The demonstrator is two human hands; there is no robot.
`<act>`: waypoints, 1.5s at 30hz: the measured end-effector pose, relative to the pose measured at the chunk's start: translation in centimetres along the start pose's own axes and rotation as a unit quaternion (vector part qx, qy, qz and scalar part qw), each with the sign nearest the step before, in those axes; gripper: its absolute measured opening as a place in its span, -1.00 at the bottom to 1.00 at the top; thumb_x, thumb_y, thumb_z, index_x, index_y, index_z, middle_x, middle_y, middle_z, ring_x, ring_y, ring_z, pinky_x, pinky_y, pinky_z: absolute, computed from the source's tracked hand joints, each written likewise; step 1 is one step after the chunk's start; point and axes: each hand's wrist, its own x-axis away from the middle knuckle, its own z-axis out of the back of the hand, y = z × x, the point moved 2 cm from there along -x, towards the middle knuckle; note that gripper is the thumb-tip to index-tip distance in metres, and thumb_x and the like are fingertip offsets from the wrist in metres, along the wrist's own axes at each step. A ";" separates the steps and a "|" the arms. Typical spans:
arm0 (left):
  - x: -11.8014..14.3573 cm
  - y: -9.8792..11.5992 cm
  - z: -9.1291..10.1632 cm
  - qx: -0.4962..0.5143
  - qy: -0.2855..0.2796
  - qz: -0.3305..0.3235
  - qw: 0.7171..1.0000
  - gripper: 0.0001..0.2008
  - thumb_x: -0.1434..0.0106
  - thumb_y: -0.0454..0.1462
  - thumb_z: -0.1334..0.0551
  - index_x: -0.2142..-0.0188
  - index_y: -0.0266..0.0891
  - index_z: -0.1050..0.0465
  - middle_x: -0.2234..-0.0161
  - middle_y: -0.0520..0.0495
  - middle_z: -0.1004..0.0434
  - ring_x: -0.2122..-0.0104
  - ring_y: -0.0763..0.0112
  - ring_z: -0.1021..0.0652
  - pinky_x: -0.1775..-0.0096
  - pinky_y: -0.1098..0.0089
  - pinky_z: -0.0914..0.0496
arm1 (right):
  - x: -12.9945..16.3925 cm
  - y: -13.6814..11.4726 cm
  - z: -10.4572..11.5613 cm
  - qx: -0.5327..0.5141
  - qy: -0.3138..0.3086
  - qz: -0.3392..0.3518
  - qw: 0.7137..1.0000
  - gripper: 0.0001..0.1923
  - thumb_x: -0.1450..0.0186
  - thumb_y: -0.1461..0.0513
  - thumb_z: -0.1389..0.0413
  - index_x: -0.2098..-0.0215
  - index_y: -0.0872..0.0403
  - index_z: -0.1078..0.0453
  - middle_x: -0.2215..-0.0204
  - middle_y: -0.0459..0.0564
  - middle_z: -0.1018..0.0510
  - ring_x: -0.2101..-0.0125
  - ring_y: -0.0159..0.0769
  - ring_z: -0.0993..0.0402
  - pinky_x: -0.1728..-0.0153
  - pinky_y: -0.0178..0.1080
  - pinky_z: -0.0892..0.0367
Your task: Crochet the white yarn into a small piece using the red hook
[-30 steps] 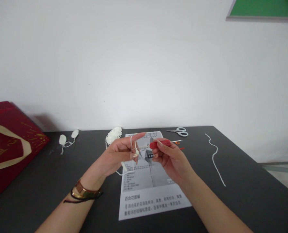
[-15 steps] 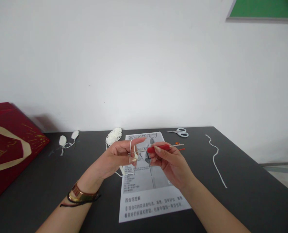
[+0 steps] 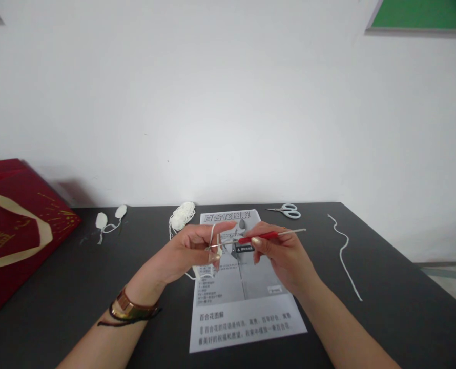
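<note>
Fingertips of the right hand [image 3: 285, 253] pinch the red grip of a crochet hook [image 3: 264, 236], thumb and forefinger closed tight on it, while the metal shaft runs toward nine o'clock into white yarn [image 3: 213, 237] looped over the raised forefinger of the left hand [image 3: 189, 248]. That left hand is curled, its thumb and middle finger closed on a small pale crocheted piece just at the hook's tip; whether the tip is through a stitch I cannot tell. The hook's bare tail end sticks out toward three o'clock, past the right knuckles. Both hands hover above a printed instruction sheet [image 3: 247, 307] lying flat on the dark table [image 3: 385, 307], and they hide part of its upper diagrams; the lines of text at the sheet's near edge stay readable. From the left hand a strand of yarn drops toward six o'clock onto the paper. At about eleven o'clock from the hands a loose ball of white yarn [image 3: 182, 215] sits near the table's far edge, just beside the sheet's top corner. Farther toward ten o'clock lie two small white crocheted petals [image 3: 108, 218] joined by a thread. At one o'clock rest pale-handled scissors [image 3: 287, 210], and toward three o'clock a cut length of white cord [image 3: 343, 251] wriggles across the table, well apart from the hands. A red bag with gold print [image 3: 16, 230] stands at nine o'clock.
</note>
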 end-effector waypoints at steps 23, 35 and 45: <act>0.1 0.1 -0.3 0.035 0.011 0.011 0.999 -0.50 -0.06 -0.42 -0.36 -0.02 -0.13 -0.47 0.49 0.06 -0.45 0.50 0.55 -0.43 0.39 0.49 -0.34 | 0.1 0.9 -0.1 -0.094 0.005 -0.080 0.992 -0.88 -0.08 0.21 -0.31 0.39 0.06 -0.57 0.45 -0.03 -0.65 0.48 -0.40 -0.49 0.58 -0.41 -0.40; 0.2 0.0 -0.3 0.021 0.007 0.013 1.000 -0.52 -0.09 -0.40 -0.34 -0.03 -0.12 -0.46 0.48 0.06 -0.44 0.50 0.54 -0.43 0.39 0.48 -0.35 | 0.2 1.0 -0.4 -0.102 0.004 -0.092 0.990 -0.87 -0.08 0.19 -0.30 0.39 0.06 -0.56 0.45 -0.04 -0.64 0.49 -0.41 -0.46 0.59 -0.41 -0.39; 0.4 0.4 0.1 0.009 -0.001 0.008 1.000 -0.51 -0.09 -0.40 -0.33 -0.04 -0.12 -0.44 0.45 0.04 -0.47 0.46 0.50 -0.44 0.36 0.45 -0.35 | 0.2 1.0 -0.6 -0.102 0.006 -0.095 0.990 -0.88 -0.08 0.20 -0.31 0.39 0.05 -0.57 0.46 -0.05 -0.64 0.49 -0.42 -0.47 0.59 -0.43 -0.38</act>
